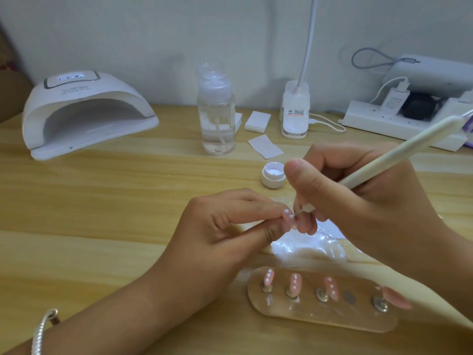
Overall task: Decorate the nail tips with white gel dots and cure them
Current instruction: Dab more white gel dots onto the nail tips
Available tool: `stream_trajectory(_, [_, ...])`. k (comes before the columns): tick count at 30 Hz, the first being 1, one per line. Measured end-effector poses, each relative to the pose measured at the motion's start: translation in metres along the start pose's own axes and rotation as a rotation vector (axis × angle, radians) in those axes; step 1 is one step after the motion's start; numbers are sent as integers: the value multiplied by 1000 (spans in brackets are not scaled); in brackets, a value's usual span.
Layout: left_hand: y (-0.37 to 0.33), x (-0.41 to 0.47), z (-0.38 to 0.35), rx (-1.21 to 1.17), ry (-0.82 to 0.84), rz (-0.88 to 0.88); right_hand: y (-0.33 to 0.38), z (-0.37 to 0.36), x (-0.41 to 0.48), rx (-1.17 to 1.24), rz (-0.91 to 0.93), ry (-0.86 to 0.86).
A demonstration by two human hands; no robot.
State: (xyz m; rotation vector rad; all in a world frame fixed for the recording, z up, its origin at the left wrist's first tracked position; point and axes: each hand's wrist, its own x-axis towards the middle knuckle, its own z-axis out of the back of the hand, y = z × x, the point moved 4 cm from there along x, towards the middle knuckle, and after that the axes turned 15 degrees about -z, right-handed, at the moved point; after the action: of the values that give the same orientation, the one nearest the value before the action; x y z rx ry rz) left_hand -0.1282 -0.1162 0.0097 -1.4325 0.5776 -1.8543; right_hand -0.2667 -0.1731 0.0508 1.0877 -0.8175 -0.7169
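Matt, light wood grain across table (102, 201). Glossy white plastic on curing lamp (84, 108) at 10 o'clock. Clear plastic for pump bottle (217, 119) at 12. Matt cream shaft, thin metal tip on dotting tool (384, 160). Glossy pink nail tips (294, 280) on metal studs (322, 294), transparent holder (320, 319) at 5 o'clock. Silver metal bracelet (41, 334) at 7.

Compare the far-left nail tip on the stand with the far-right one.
The far-left nail tip carries white dots, while the far-right nail tip shows plain pink with no dots visible. The far-left nail tip stands nearly upright, but the far-right nail tip leans well over to the right. Both are pink and mounted on the same stand.
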Motion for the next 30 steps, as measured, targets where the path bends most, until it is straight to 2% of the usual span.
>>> stream_trajectory(30, [-1,0,1,23,5,-14,-6,2,0,-2,14,4])
